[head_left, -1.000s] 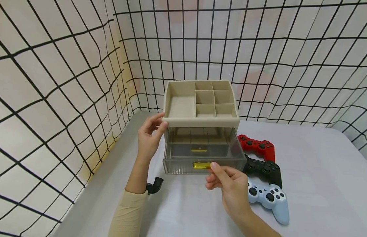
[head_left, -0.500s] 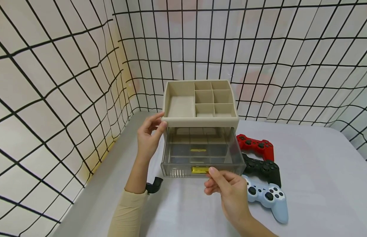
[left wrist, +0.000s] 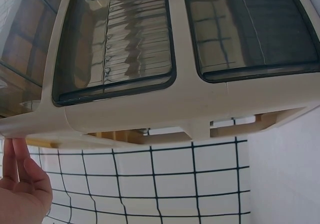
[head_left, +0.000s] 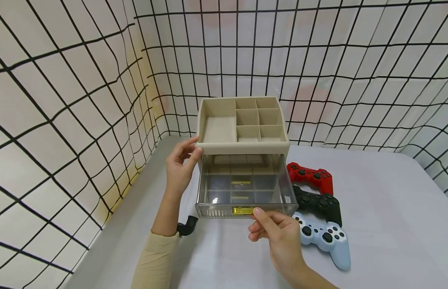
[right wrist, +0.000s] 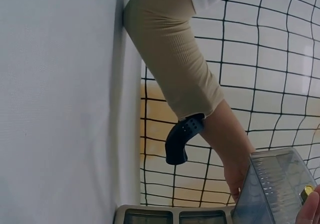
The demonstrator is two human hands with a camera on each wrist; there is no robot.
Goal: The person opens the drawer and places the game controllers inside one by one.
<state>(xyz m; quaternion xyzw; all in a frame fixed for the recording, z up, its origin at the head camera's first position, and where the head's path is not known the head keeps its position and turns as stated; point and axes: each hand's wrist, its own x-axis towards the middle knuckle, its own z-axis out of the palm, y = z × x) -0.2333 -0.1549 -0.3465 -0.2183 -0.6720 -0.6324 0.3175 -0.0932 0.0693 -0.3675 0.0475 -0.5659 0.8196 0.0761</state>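
A beige desktop organizer (head_left: 245, 148) stands at the middle of the table, with an open compartment and several small cells on top. Its upper see-through grey drawer (head_left: 213, 210) is pulled out toward me, and I see nothing lying inside. Pinched between the thumb and fingers of my right hand (head_left: 281, 237) is the right end of that drawer's gold handle (head_left: 242, 210). My left hand (head_left: 179, 168) grips the organizer's upper left front corner, thumb in front. In the left wrist view, the left fingers (left wrist: 20, 159) touch the organizer's edge.
Red (head_left: 314, 176), black (head_left: 319, 204) and light blue (head_left: 325, 237) game controllers lie in a row right of the organizer. Black wire mesh (head_left: 224, 76) lines the left and back of the white table. A black curved piece (head_left: 187, 226) sits at the left wrist.
The drawer has come farther out toward me, with my right hand still on its handle. My left hand keeps its hold on the organizer's corner. The whole view has shifted slightly.
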